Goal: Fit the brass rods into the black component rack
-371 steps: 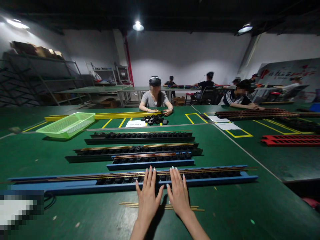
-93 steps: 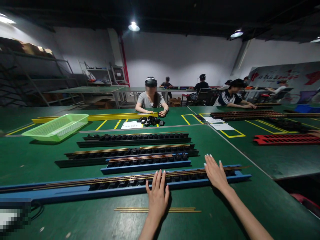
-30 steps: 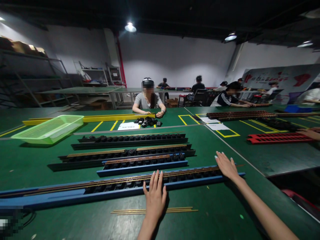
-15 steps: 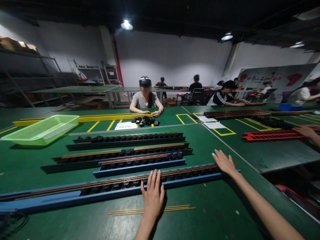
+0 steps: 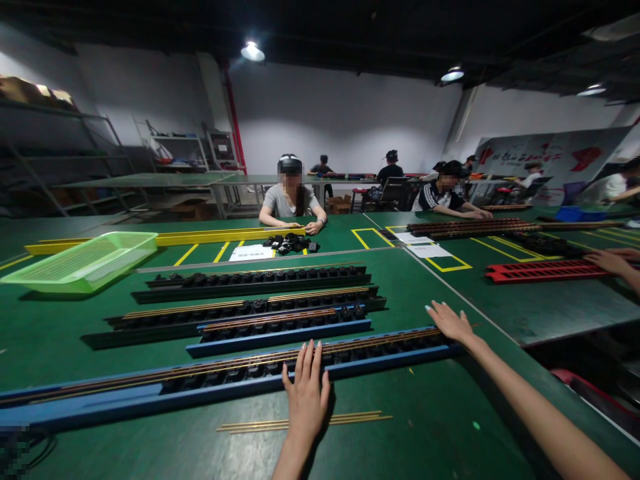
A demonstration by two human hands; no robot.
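Head view: blue channel (image 5: 200, 392) lies lengthwise across the green bench (image 5: 425, 420), presumably so both hands can reach along it; brass rods (image 5: 370, 343) run along its top. Left hand (image 5: 305, 393): fingers extended, slightly spread, grasping nothing, tips at mid-channel; contact unclear. Right hand (image 5: 450, 323): fingers outstretched over right end, nothing gripped; contact unclear.

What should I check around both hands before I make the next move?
1. Left hand unclenched, fingers over the long blue rail: ok.
2. Right hand at the rail's right end: ok.
3. Either hand pressing down: cannot tell.
4. Thin rods along the rail fully seated: cannot tell; too fine.
5. Bench before the rail free of loose pieces: not ok; loose brass rods lie there, partly hidden by the left wrist.
6. Co-worker's hand apart from the right hand: ok; it is by the red rack.
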